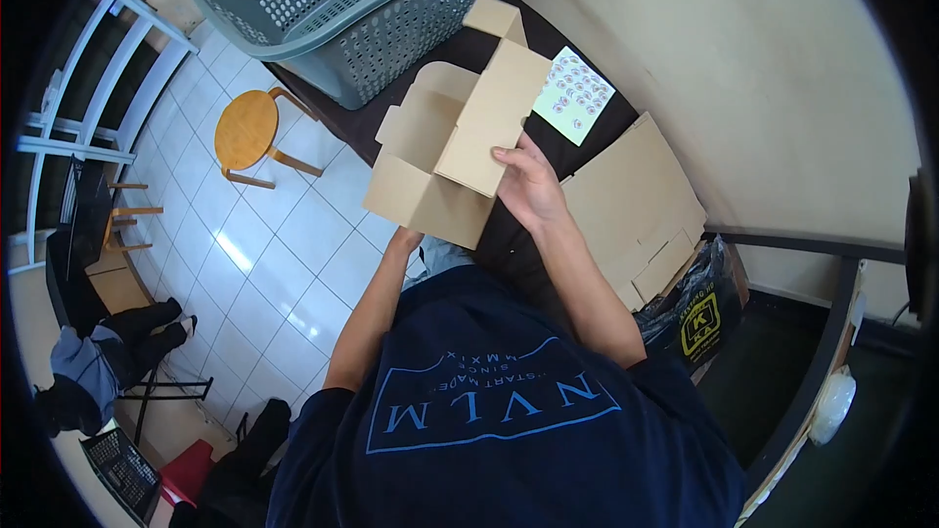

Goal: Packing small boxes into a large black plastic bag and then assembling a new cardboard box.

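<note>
A brown cardboard box [493, 114], partly folded, is held up before me at a tilt. Its inside shows, and several flaps stand out from its edges. My right hand [532, 187] grips the near right side, thumb on the outer panel and fingers behind it. At the lower left corner, my left hand [408, 237] goes under the box; its fingers are hidden there. Just beyond my right hand, a sheet of round stickers [576, 95] lies on the dark table [345, 117]. Flat cardboard blanks [638, 198] lie beside my right forearm.
A grey-green perforated plastic basket [352, 37] stands on the table's far end. A black plastic bag [697, 323] sits beyond the blanks. On the tiled floor at left is a round wooden stool [247, 130]. Another person [110, 359] sits at far left near a laptop [125, 473].
</note>
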Action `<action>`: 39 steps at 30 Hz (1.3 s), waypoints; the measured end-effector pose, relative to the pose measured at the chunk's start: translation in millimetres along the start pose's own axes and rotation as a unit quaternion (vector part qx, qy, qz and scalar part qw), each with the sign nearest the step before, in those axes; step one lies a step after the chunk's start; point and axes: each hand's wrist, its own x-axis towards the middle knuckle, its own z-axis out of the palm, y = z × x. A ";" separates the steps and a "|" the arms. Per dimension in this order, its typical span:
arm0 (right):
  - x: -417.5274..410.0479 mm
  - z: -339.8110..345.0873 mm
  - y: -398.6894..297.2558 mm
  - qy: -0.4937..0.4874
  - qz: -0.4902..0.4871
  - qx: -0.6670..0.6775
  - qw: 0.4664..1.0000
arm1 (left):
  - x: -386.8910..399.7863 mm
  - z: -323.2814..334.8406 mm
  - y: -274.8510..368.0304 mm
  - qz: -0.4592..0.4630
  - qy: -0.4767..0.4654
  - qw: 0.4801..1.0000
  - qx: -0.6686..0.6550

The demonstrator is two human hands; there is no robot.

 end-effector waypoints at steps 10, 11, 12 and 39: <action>40.1 1.9 37.2 -0.019 0.017 0.012 1.000 | -0.6 -8.0 26.2 -0.157 0.005 0.956 -0.248; 42.8 0.7 42.3 -0.018 0.014 0.013 1.000 | -0.3 -10.3 29.6 -0.129 0.010 0.968 -0.215; 45.8 -0.1 47.0 -0.009 0.019 0.001 1.000 | 0.6 -13.7 30.3 -0.101 0.016 0.978 -0.182; -79.9 -17.6 -79.5 0.176 -0.144 -0.242 0.943 | -1.3 59.4 74.7 0.082 -0.099 0.803 0.582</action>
